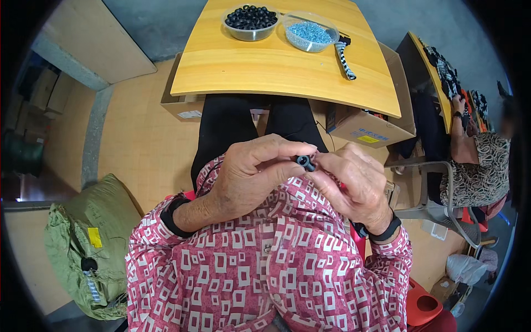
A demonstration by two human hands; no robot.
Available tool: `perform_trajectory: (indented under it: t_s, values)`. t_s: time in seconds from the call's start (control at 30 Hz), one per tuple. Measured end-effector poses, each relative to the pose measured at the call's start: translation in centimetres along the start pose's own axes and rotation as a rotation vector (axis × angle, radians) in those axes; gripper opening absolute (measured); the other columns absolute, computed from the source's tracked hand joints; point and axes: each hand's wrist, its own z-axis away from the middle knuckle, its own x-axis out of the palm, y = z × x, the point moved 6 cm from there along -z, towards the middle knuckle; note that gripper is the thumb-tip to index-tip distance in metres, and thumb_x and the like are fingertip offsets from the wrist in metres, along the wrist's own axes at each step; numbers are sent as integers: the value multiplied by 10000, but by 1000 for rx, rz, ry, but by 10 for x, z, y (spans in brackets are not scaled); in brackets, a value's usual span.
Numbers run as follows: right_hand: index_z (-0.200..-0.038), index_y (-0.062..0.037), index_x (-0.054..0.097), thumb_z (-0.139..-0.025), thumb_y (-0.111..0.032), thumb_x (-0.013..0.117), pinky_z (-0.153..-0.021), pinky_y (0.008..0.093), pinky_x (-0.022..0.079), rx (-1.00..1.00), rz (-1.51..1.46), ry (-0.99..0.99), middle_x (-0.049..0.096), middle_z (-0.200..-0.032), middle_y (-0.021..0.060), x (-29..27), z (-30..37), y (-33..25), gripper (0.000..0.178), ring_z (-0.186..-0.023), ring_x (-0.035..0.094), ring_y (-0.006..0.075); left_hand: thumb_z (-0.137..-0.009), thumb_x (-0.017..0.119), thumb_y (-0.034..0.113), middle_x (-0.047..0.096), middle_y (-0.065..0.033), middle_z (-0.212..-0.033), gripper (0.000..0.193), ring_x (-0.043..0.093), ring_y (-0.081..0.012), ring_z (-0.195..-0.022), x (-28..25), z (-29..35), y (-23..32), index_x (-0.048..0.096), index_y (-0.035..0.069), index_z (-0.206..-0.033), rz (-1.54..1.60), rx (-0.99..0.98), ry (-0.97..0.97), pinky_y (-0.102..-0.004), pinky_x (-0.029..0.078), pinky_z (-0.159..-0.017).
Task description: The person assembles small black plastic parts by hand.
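Observation:
In front of my chest, both hands meet at a small black part (pixel 303 161) with a round, hollow end facing up. My left hand (pixel 251 169) pinches it between thumb and fingers from the left. From the right, the thumb and bent fingers of my right hand (pixel 354 180) close on the same part. My fingers hide most of its body, so its full shape does not show. On the table beyond are a clear bowl (pixel 251 35) of black, round, bead-like pieces and a second clear bowl (pixel 296 42) of small, shiny bluish pieces.
A black-and-white patterned strap (pixel 345 62) with a black end lies on the yellow table (pixel 265 74). Cardboard boxes (pixel 359 128) stand beneath. On the left floor sits a stuffed green sack (pixel 91 221). At right, another person (pixel 475 160) works beside a metal-framed chair (pixel 451 188).

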Motion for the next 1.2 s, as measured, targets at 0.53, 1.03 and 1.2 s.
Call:
perform_trajectory:
  t_s: [0.53,1.03,1.2]
  values:
    - [-873,0,654,-775,-61,765,-521,313,489,221,-116,2,640,-720,99,8,6,11,161,-601,632,214,-839,679,-47,684,-63,-1003,305,628,-90,-920,1,1,-12,676,32,-1134,108,-97,42,-202,509,-813]
    - [-838,10,661,-722,-64,805,-542,305,499,68,-20,69,636,-722,98,9,9,2,199,-626,622,212,-840,677,-38,669,-53,-941,348,594,-79,-833,3,0,-2,668,31,-1181,6,-9,-5,-203,474,-737]
    - [-879,3,674,-686,-104,836,-563,316,505,-38,34,25,659,-743,101,8,8,-2,273,-644,641,230,-852,663,-32,681,-76,-996,328,618,-94,-887,3,0,-4,667,24,-1176,-67,33,-45,-210,492,-773]
